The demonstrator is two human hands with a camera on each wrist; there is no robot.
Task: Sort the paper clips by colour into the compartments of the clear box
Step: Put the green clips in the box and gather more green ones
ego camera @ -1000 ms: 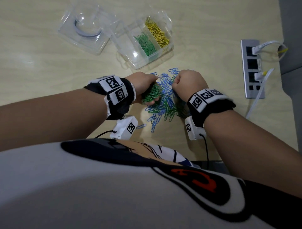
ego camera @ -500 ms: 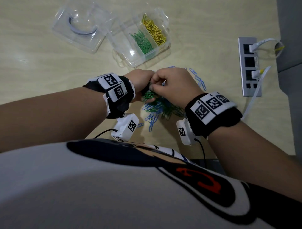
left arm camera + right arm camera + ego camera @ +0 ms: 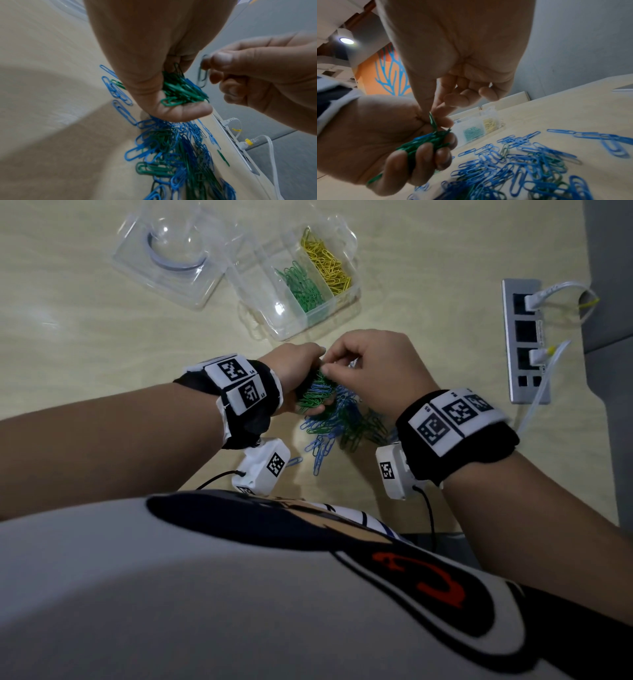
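Observation:
My left hand (image 3: 301, 371) grips a bunch of green paper clips (image 3: 313, 393) just above the table; the bunch (image 3: 181, 90) fills its curled fingers. My right hand (image 3: 373, 368) pinches a single green clip (image 3: 433, 120) between thumb and forefinger, right at the top of that bunch. Under both hands lies a mixed pile of blue and green clips (image 3: 342, 426). The clear box (image 3: 291, 285) stands open behind them, with green clips (image 3: 303, 287) in its middle compartment and yellow clips (image 3: 327, 265) in the right one. Its left compartment looks bare.
The box's clear lid (image 3: 171, 258) lies hinged open to the left. A grey power strip (image 3: 524, 340) with white cables plugged in lies at the table's right edge. Loose blue clips (image 3: 590, 135) trail to the right of the pile.
My right hand has come off the pile and moved left to the left hand, carrying one green clip to the bunch. The left hand has stayed in place with its bunch.

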